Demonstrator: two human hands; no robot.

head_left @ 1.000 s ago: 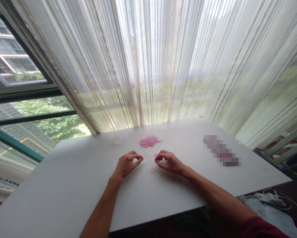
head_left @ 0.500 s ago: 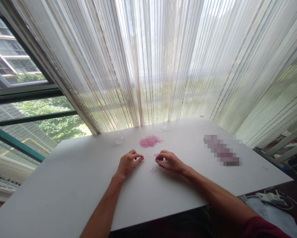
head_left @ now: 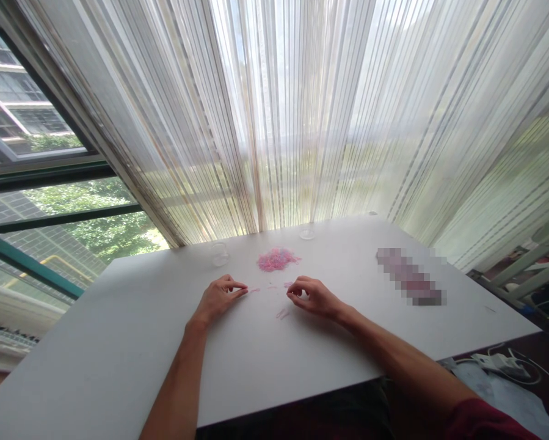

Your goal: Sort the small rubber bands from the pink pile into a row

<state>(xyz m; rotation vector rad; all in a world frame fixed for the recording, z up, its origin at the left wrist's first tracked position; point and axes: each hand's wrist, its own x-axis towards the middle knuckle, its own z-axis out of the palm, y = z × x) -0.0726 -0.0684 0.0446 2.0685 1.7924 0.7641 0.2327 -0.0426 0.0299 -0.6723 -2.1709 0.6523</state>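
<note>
Both hands are over the white table (head_left: pixel 132 342), fingers pinched. My left hand (head_left: pixel 217 299) is closed at the fingertips on a thin pink rubber band (head_left: pixel 254 289), which shows as a small loop just right of them. To its right, my right hand (head_left: pixel 315 298) has thumb and forefinger pressed together; what they hold, if anything, is too small to make out. A bit of pink band (head_left: pixel 287 284) shows beside its fingertips, and faint thin strands lie between the hands. Nearer me lie a few loose pink bands (head_left: pixel 282 314). Beyond the hands is a heap of pink and bluish bands (head_left: pixel 276 260).
Two clear round containers or lids stand near the far edge, one at left (head_left: pixel 220 254) and one at centre (head_left: pixel 306 233). A blurred-out dark reddish object (head_left: pixel 409 276) lies on the right. A sheer striped curtain (head_left: pixel 283 122) hangs behind the table.
My left hand has moved left, away from the right hand, and the pink loop by its fingertips has shifted with it. My right hand stays almost in place, still pinched.
</note>
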